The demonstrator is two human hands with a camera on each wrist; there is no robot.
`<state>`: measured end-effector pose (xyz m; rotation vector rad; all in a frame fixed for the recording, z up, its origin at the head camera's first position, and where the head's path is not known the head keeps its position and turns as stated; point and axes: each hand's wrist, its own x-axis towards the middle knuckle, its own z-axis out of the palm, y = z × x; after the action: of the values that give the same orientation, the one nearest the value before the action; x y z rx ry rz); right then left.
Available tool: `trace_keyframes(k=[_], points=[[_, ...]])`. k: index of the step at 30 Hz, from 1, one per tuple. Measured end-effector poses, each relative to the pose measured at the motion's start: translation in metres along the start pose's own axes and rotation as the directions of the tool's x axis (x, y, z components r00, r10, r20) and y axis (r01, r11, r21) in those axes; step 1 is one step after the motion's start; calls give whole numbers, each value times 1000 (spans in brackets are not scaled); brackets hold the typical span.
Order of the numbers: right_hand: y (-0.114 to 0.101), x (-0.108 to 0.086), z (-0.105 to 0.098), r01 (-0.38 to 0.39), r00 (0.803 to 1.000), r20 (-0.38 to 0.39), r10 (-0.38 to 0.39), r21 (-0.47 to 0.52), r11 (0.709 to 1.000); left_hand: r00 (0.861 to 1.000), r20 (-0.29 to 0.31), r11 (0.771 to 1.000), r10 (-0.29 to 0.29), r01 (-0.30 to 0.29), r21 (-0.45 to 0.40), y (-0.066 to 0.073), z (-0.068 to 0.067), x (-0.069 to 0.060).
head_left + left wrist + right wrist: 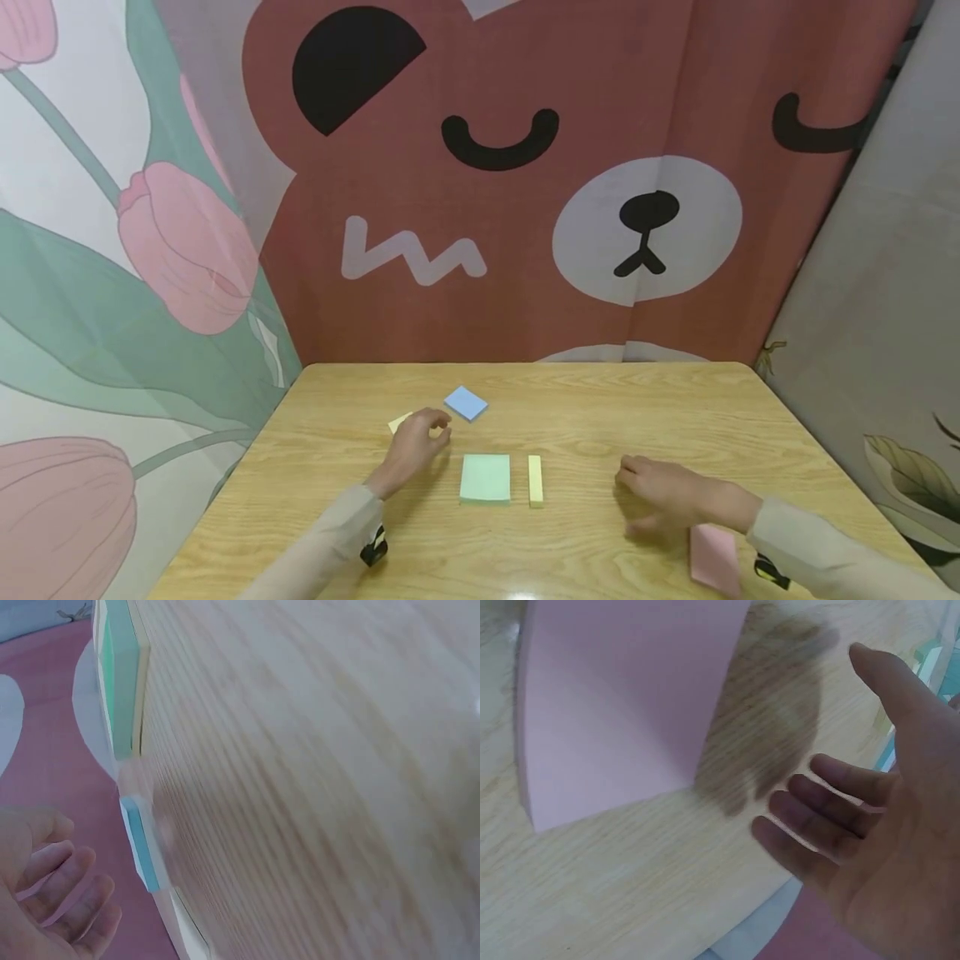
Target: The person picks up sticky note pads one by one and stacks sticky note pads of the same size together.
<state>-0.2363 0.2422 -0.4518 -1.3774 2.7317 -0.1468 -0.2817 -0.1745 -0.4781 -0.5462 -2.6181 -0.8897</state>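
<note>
My left hand [416,446] hovers over the left part of the table, its fingers loosely bent around nothing. Partly hidden behind it lies a pale yellow sticky note pad [400,422], and just beyond is a blue sticky note pad [466,403]. To its right sit a square green sticky note pad [485,479] and a narrow yellow sticky note pad [536,481]. On the other side, my right hand [663,493] is above the table with thumb and fingers spread, holding nothing. Close by it, partly under the wrist, is a pink sticky note pad [622,705].
All the pads lie on a light wood-grain table [600,408] with rounded far corners. Right behind its far edge hangs a curtain [517,217] printed with a bear face. Flower-printed cloth [97,275] hangs at the left, and a grey leaf-printed cloth [892,275] at the right.
</note>
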Motion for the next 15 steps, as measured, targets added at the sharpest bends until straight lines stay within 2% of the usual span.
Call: trace_keyframes(k=[9,12,15], points=[[-2,-7,-6,-84,990,116,80,31,996,999,-33,1000,3,-3,4,-15,-7,-7],[-4,-9,-8,-143,976,174,133,42,989,999,-38,1000,-9,9,18,-20,-9,-10],[-6,-12,-8,-219,948,246,202,44,975,999,-42,999,-31,33,41,-24,-11,-13]])
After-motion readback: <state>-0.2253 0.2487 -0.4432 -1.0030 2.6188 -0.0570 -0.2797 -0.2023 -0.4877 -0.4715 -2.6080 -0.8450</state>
